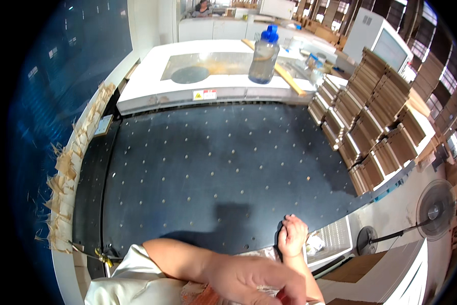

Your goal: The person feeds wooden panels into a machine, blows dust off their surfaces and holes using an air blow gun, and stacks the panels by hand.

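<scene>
Looking down, I see my right hand [292,235] curled in a fist on the black table [213,168]; my left hand [254,282] lies open, holding nothing.

Dark studded table [213,168] with cardboard stacks [376,122] at its right edge, right hand [292,236] on near rim.

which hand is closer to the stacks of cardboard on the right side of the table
Right. The right hand rests on the table's near edge, below and left of the cardboard stacks. The left hand lies lower in the picture, crossed toward the right forearm, farther from them.
</scene>
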Demonstrator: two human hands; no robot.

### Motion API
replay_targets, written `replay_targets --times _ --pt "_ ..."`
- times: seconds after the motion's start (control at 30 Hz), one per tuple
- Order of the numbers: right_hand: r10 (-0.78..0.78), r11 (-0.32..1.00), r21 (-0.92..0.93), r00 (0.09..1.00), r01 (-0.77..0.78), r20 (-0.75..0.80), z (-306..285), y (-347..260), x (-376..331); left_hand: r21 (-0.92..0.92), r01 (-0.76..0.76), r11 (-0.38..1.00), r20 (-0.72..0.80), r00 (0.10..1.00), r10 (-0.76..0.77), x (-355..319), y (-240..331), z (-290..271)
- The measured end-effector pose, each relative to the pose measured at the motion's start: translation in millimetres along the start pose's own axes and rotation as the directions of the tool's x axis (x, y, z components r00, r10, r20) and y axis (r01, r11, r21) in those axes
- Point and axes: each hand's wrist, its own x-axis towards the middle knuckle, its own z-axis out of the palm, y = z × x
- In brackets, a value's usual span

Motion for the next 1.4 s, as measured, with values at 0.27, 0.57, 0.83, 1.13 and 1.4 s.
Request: replay_targets --times 0.27,0.57,0.83,1.13,1.4 --pt "-0.005 1.0 -0.01 1.0 0.005 0.001 0.4 -5.4 -0.1 -0.012 0.213 0.977 0.042 0.976 -0.213 -27.3 -18.2 -6.8" --pt "0.01 1.0 0.007 1.0 -0.01 0.026 1.0 -4.0 0.7 0.044 0.187 0.981 0.073 0.979 -0.19 -28.2 -16.8 -7.6" --pt "-0.008 1.0 -0.017 1.0 0.008 0.01 3.2 -3.2 0.9 0.088 0.071 0.994 0.079 0.994 -0.078 -29.3 -11.8 -12.5" --pt "0.003 1.0 -0.018 1.0 -0.003 0.019 4.4 -0.3 -5.0 -0.047 -0.133 0.99 0.117 0.984 0.138 -36.0 -8.4 -11.8" --pt "-0.024 1.0 -0.007 0.999 0.024 0.042 6.4 1.0 -6.4 0.108 -0.188 0.976 0.205 0.965 0.163 -41.9 9.4 -12.5"
